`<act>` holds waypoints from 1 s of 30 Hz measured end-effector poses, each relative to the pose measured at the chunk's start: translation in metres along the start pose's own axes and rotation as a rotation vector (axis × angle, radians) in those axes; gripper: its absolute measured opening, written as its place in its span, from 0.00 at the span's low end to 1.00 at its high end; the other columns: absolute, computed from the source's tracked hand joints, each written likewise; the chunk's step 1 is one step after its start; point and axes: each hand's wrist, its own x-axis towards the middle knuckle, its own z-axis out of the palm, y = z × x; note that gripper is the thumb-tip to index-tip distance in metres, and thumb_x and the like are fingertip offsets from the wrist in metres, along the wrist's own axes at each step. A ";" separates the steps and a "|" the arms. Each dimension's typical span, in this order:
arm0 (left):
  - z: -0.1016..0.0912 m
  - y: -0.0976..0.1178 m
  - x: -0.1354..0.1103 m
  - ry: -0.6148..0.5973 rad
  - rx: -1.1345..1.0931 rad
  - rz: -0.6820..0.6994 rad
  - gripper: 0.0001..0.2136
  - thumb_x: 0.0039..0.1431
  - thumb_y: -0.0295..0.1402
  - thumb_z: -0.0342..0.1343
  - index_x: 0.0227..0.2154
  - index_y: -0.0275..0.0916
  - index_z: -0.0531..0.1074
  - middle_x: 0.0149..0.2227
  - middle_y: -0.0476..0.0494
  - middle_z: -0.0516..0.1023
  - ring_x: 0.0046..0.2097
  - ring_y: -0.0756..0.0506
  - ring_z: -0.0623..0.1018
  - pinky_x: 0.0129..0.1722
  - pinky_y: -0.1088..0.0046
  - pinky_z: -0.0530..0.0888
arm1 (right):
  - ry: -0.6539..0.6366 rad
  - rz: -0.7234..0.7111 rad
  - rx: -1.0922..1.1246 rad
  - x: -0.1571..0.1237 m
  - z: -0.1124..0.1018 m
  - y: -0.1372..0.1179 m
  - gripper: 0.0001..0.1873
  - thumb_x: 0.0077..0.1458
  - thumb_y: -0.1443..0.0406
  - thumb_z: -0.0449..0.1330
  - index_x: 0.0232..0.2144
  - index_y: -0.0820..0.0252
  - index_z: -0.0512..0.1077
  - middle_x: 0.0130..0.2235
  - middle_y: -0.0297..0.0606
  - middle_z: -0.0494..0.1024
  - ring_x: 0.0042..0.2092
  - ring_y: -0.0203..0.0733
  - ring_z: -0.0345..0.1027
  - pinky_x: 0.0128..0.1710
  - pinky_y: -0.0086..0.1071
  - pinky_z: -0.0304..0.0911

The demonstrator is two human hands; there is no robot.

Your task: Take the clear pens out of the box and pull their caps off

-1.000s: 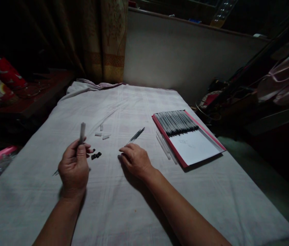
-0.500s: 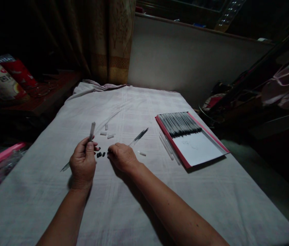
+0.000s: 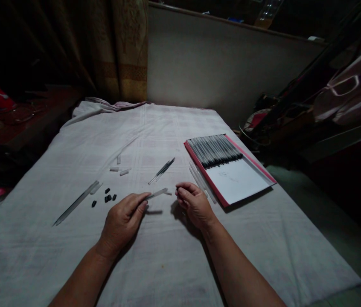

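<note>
My left hand [image 3: 123,219] pinches one end of a clear pen barrel [image 3: 158,193], held nearly level just above the white cloth [image 3: 167,256]. My right hand [image 3: 193,202] is curled close to the barrel's other end, its fingertips pinched together; what they hold, if anything, is too small to make out. Several small black caps [image 3: 106,198] lie left of my left hand. A long clear pen [image 3: 76,202] lies on the cloth further left. Two dark refills [image 3: 162,169] lie beyond my hands.
A red-edged tray [image 3: 247,185] at the right holds a row of several pens [image 3: 215,150] and white paper. Loose clear tubes [image 3: 199,181] lie beside it. Short clear pieces [image 3: 119,170] sit mid-cloth. A curtain [image 3: 129,51] hangs behind; clutter stands at both sides.
My left hand has dropped from holding a pen upright to holding a barrel level, further right. My right hand moved right from the black caps. A long pen now lies on the cloth.
</note>
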 end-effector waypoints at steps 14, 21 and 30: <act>-0.002 0.001 0.001 -0.048 0.078 0.059 0.12 0.68 0.36 0.53 0.47 0.42 0.78 0.39 0.44 0.84 0.38 0.47 0.83 0.39 0.74 0.79 | -0.121 0.020 -0.006 -0.004 0.006 -0.004 0.15 0.39 0.59 0.74 0.31 0.59 0.81 0.27 0.35 0.80 0.24 0.30 0.64 0.23 0.24 0.55; -0.002 -0.001 0.001 -0.040 0.106 0.078 0.11 0.68 0.36 0.53 0.47 0.42 0.78 0.39 0.44 0.84 0.39 0.47 0.83 0.40 0.73 0.78 | -0.113 -0.025 -0.035 -0.004 0.006 -0.005 0.14 0.39 0.59 0.74 0.30 0.58 0.81 0.25 0.33 0.79 0.23 0.30 0.61 0.21 0.24 0.52; -0.002 0.000 0.001 -0.055 0.108 0.064 0.12 0.68 0.37 0.53 0.47 0.43 0.78 0.39 0.44 0.84 0.39 0.47 0.83 0.41 0.73 0.78 | -0.103 -0.017 -0.042 -0.003 0.005 -0.002 0.17 0.40 0.56 0.74 0.32 0.58 0.81 0.27 0.34 0.80 0.25 0.31 0.64 0.23 0.25 0.57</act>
